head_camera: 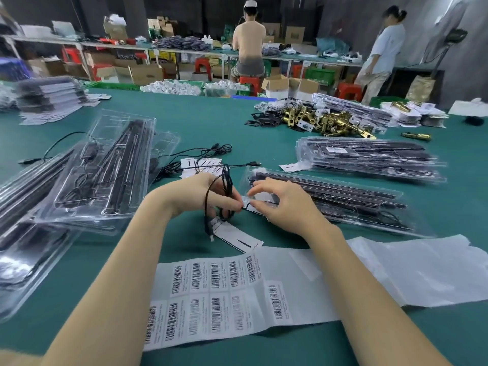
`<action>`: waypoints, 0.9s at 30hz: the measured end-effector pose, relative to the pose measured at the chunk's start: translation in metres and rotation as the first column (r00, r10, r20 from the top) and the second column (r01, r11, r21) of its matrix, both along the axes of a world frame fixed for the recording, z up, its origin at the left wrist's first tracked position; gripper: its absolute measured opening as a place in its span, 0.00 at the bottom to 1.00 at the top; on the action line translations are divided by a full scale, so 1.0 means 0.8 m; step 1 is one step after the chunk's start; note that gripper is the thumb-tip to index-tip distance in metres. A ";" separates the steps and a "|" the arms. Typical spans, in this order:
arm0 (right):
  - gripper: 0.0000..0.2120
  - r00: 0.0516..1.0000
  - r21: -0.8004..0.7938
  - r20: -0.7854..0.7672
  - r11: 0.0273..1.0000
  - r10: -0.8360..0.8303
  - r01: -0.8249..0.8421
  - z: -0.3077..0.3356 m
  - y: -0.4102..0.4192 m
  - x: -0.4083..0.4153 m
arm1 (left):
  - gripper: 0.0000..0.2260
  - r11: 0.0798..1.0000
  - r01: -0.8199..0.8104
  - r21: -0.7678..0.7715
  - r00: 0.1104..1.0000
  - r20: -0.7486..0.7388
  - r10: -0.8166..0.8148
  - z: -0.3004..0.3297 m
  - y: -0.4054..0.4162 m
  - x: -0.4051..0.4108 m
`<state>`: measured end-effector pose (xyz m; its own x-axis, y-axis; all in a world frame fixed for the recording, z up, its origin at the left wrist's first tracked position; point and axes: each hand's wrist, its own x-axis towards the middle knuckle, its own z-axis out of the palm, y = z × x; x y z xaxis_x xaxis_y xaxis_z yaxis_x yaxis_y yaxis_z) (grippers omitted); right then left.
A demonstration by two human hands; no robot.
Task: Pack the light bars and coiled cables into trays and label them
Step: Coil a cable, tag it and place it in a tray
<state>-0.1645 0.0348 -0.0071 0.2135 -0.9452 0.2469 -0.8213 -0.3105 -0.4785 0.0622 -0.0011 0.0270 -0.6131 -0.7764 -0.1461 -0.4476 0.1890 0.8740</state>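
Observation:
My left hand (203, 196) grips a black cable (227, 186) looped into a coil, its plug end hanging down over a white card (237, 237). My right hand (280, 204) pinches the cable's free end and touches the near corner of a clear tray (343, 202) that holds black light bars. A sheet of barcode labels (216, 294) lies in front of me. To my left, clear trays (100, 180) with light bars and cables are piled up. A stack of packed trays (369, 159) sits at the right.
Loose black cables (200, 154) and white cards (200, 166) lie beyond my hands on the green table (211, 120). Brass lock parts (322, 120) are heaped at the far right. Peeled label backing (422, 270) lies to the right. Two people stand at a far bench.

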 end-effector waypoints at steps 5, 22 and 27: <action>0.21 0.926 0.143 0.373 0.983 0.058 -0.119 0.034 0.014 -0.002 | 0.06 0.995 -0.079 -0.061 0.997 -0.019 0.078 0.010 0.006 -0.027; 0.05 0.638 0.154 0.751 0.985 -0.169 0.080 0.075 0.016 -0.014 | 0.09 0.966 -0.223 0.134 0.874 -0.411 0.259 -0.003 0.002 -0.057; 0.05 0.639 0.265 0.762 0.951 -0.105 -0.159 0.071 0.022 -0.019 | 0.09 0.921 -0.346 0.179 0.792 -0.472 0.388 -0.013 0.000 -0.067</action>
<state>-0.1799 0.0525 0.0501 0.1009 -0.9932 0.0584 -0.1147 -0.0700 -0.9909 0.0087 -0.0009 0.0169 -0.2906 -0.9565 0.0243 0.0207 0.0191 0.9996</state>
